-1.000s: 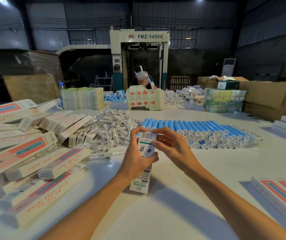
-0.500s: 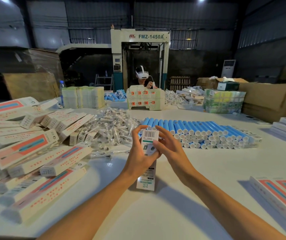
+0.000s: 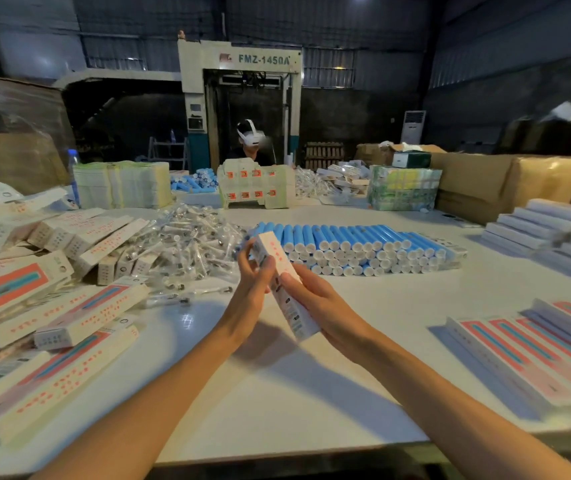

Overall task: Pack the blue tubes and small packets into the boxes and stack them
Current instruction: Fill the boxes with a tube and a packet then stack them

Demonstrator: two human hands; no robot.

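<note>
A long white box point(image 3: 279, 268) is held tilted above the table, its top end leaning away to the left. My left hand point(image 3: 253, 284) grips its upper part from the left. My right hand point(image 3: 318, 303) cups its lower part from the right. Behind the box lies a wide stack of blue tubes point(image 3: 356, 245) with white caps facing me. A heap of small clear packets point(image 3: 187, 244) lies to the left of the tubes. Many white boxes with red and blue print point(image 3: 52, 299) are piled loosely at the left.
A neat row of boxes point(image 3: 533, 344) lies at the right front, and white stacks point(image 3: 550, 230) stand at the far right. A person in a headset point(image 3: 251, 140) sits across the white table point(image 3: 277, 393), behind more cartons point(image 3: 256, 187). Cardboard cases point(image 3: 505, 181) stand back right.
The box was upright with its barcode end toward me and my fingers at its top flap. Now it is turned and tilted, and my right hand has slid down to its lower part.
</note>
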